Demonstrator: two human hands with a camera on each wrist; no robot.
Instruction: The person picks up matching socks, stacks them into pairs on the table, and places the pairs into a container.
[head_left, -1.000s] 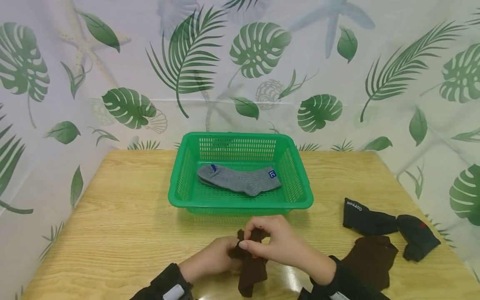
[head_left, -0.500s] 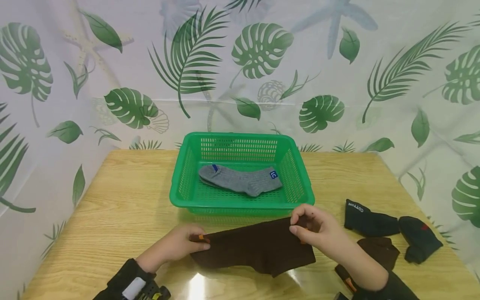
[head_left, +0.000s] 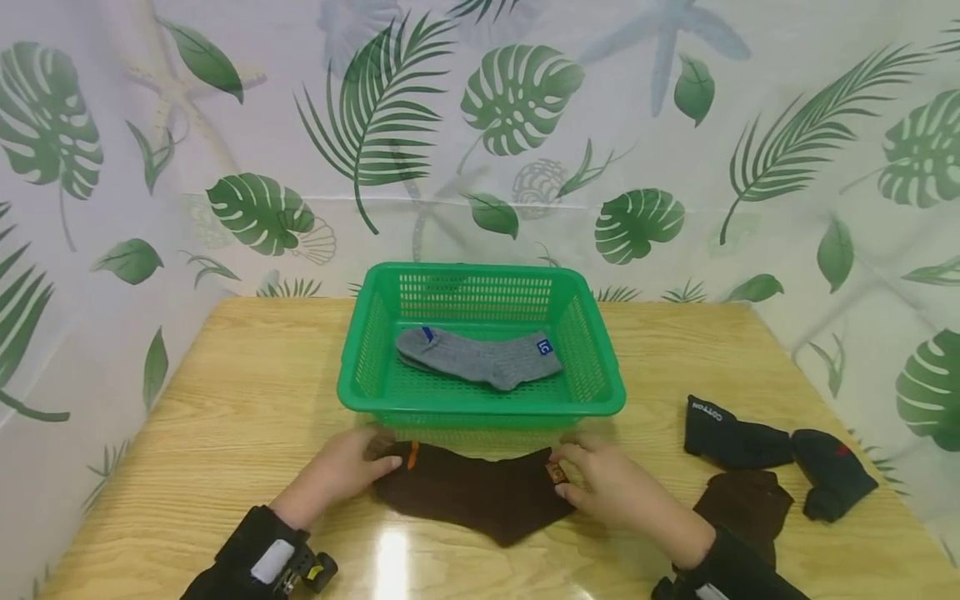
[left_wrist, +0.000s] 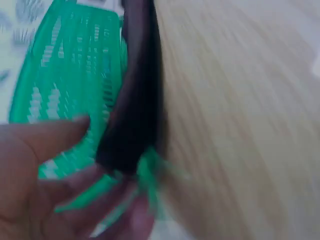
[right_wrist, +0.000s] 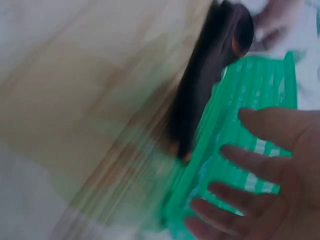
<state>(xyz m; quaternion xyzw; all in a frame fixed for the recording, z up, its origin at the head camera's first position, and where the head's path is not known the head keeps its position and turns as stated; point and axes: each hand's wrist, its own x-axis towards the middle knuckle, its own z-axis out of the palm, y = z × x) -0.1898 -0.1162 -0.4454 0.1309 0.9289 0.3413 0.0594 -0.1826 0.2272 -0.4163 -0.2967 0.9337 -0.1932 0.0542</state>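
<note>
A brown sock (head_left: pixel 480 492) with an orange toe stripe and an orange label at its cuff lies stretched out sideways in front of the green basket. At its toe end is my left hand (head_left: pixel 345 467), its thumb close over the sock in the head view. In the left wrist view the thumb stands off the brown sock (left_wrist: pixel 137 95), and the fingers reach below its end. My right hand (head_left: pixel 611 479) is by the labelled cuff. Its fingers (right_wrist: pixel 250 162) are spread in the right wrist view, apart from the sock. Both wrist views are blurred.
The green basket (head_left: pixel 480 408) stands at the middle of the wooden table (head_left: pixel 255 375), with grey socks (head_left: pixel 480 358) inside. To the right lie a black sock marked COTTON (head_left: pixel 735 437), a second black sock (head_left: pixel 832 475) and another brown sock (head_left: pixel 750 504), partly behind my right forearm.
The brown sock was bunched between both hands, then was pulled out sideways and held up. Now it lies flatter and lower, and my right hand has moved left and loosened its grip.
</note>
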